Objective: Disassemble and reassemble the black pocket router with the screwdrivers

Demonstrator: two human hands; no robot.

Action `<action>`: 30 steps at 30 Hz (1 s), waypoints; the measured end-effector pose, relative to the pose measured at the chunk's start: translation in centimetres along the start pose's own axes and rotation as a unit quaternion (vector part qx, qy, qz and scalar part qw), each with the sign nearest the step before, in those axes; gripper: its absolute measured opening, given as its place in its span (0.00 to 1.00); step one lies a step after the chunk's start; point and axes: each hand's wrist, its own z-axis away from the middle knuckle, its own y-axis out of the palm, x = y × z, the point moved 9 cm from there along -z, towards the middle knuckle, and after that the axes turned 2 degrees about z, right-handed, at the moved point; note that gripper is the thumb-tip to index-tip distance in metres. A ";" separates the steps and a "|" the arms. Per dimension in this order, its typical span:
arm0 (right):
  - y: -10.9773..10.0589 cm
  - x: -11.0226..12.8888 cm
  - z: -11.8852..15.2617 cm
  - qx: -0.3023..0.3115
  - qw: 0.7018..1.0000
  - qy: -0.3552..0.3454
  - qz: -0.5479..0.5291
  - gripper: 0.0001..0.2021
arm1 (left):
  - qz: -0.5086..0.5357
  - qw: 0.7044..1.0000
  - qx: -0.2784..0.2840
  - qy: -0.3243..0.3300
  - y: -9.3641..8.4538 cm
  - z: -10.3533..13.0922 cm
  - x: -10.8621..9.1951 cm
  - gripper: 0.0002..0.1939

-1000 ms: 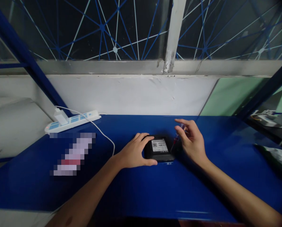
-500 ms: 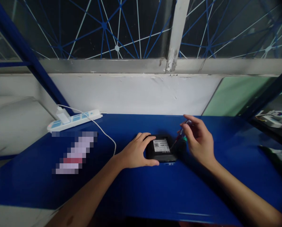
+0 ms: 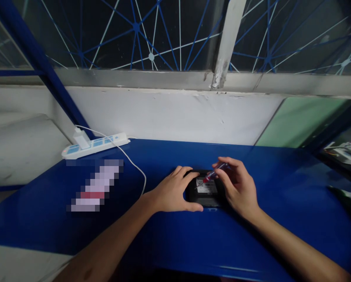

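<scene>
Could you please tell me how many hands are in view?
2: the left hand at the left side of the black device, and the right hand holding a screwdriver over it.

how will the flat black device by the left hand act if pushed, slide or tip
The black device probably won't tip or roll, as it lies flat and low. It looks stiff, with a boxy shape and no visible sag. It might slide easily once released, since the blue table looks glossy.
</scene>
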 end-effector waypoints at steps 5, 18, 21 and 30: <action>-0.6 -0.1 -0.3 -0.018 1.000 0.003 0.014 0.14 | 0.005 1.000 -0.002 -0.009 0.0 0.0 0.2 0.49; -0.5 0.5 0.0 -0.013 1.000 -0.013 0.003 0.14 | 0.001 1.000 0.001 -0.006 0.1 -0.1 0.3 0.49; -0.3 0.5 0.0 -0.003 1.000 -0.011 0.009 0.14 | 0.003 1.000 0.002 -0.005 0.0 -0.1 0.1 0.49; -0.2 0.4 -0.3 0.000 1.000 -0.012 -0.015 0.12 | 0.004 1.000 0.014 -0.009 0.1 -0.1 0.1 0.49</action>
